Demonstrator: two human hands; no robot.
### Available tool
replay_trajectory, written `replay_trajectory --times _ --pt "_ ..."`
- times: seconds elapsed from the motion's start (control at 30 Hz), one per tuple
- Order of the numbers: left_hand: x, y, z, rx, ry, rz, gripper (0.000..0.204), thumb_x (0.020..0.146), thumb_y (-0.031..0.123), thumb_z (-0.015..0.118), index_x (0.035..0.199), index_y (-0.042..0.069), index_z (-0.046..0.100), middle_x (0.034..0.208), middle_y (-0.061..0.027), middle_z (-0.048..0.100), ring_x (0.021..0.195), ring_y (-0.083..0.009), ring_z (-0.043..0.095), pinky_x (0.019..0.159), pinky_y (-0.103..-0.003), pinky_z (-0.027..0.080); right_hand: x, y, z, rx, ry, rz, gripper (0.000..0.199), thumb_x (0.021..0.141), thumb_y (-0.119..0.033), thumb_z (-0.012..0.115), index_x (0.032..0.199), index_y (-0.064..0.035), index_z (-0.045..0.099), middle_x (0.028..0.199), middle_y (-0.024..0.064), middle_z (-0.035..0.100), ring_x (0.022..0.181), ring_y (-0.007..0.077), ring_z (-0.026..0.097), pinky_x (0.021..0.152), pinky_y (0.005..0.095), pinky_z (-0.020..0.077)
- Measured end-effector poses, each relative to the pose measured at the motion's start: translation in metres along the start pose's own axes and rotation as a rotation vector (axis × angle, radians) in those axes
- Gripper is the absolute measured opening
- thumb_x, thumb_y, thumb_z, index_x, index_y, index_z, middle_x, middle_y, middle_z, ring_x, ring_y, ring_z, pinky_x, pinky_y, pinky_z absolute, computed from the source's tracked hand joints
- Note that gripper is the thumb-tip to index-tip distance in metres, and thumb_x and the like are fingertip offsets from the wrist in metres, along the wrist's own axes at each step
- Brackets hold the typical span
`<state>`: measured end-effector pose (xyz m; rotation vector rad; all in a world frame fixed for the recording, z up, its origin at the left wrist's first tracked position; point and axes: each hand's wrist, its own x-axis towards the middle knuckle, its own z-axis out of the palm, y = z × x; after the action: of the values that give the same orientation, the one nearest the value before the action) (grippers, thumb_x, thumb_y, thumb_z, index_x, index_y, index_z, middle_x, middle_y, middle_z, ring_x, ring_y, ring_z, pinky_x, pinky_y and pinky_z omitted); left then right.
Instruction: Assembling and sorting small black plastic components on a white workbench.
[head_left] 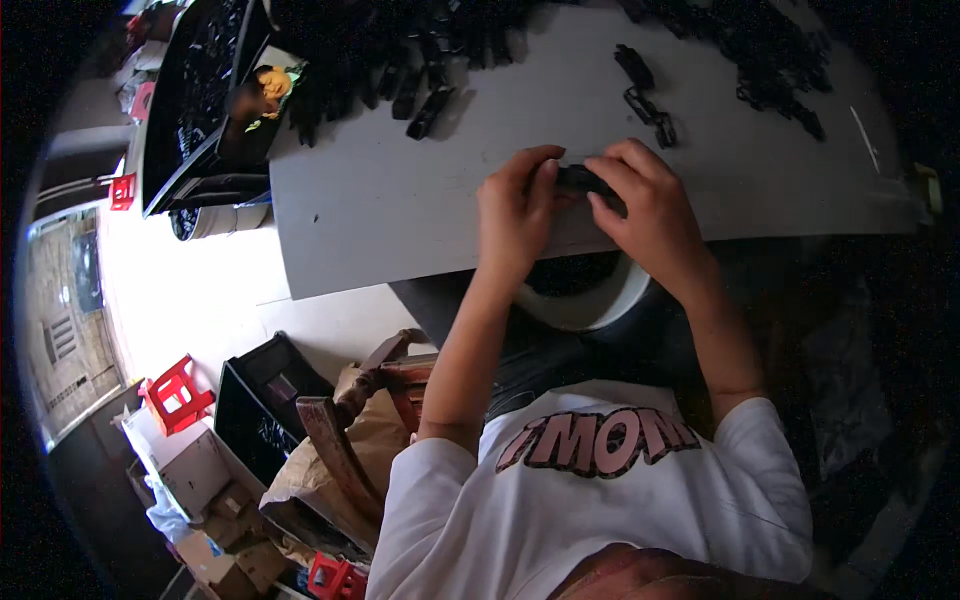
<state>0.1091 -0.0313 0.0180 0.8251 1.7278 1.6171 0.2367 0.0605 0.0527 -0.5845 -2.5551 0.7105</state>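
My left hand (515, 215) and my right hand (655, 215) meet over the near edge of a grey table (400, 205). Between them is a small black plastic part (578, 180), gripped by the fingers of both hands; its exact kind is partly hidden. Just below the table edge, a white bucket (592, 318) with dark contents stands under my wrists. Beyond my right hand lie a loose black piece (634, 68) and a black frame-like piece (652, 118). Farther off to the left is a cluster of similar black pieces (430, 112).
Another black heap (770, 60) covers the far right. A large black bin (200, 110) stands left of the table, with a person or a picture of one beside it. Lower left are a red stool (180, 395), a black crate (262, 385), a wooden chair (335, 440) and cardboard boxes (230, 530).
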Motion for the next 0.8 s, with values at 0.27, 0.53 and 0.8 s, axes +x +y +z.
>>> replay_trajectory --times 0.27,0.53,0.8 --pt "-0.0004 -0.0010 0.0055 -0.089 0.022 -0.049 0.018 0.091 0.007 0.051 0.100 -0.004 0.061 0.075 -0.0120 0.065 0.064 -0.0151 0.066 0.057 -0.026 0.050 -0.0009 0.0017 -0.0058 0.009 -0.028 0.019 0.030 0.073 0.001 0.066 0.103 0.0009 0.059 0.097 0.0109 0.055 0.086 0.0258 0.060 0.072 0.0334 0.0500" --pt "-0.0006 -0.0016 0.0065 -0.064 0.021 -0.047 0.017 0.091 0.007 0.051 0.099 -0.004 0.061 0.073 -0.0116 0.064 0.064 -0.0154 0.066 0.056 -0.026 0.049 -0.0010 -0.0012 -0.0032 -0.039 -0.050 0.013 0.031 0.074 0.001 0.066 0.104 0.0010 0.058 0.099 0.0111 0.054 0.088 0.0259 0.060 0.072 0.0337 0.0499" --pt "-0.0008 -0.0001 0.0068 -0.075 -0.020 -0.070 0.017 0.091 0.007 0.050 0.100 -0.004 0.061 0.073 -0.0104 0.064 0.066 -0.0161 0.067 0.055 -0.026 0.049 -0.0006 0.0004 -0.0043 -0.036 -0.067 0.012 0.031 0.074 0.001 0.065 0.104 0.0015 0.058 0.098 0.0112 0.054 0.088 0.0267 0.059 0.072 0.0347 0.0496"
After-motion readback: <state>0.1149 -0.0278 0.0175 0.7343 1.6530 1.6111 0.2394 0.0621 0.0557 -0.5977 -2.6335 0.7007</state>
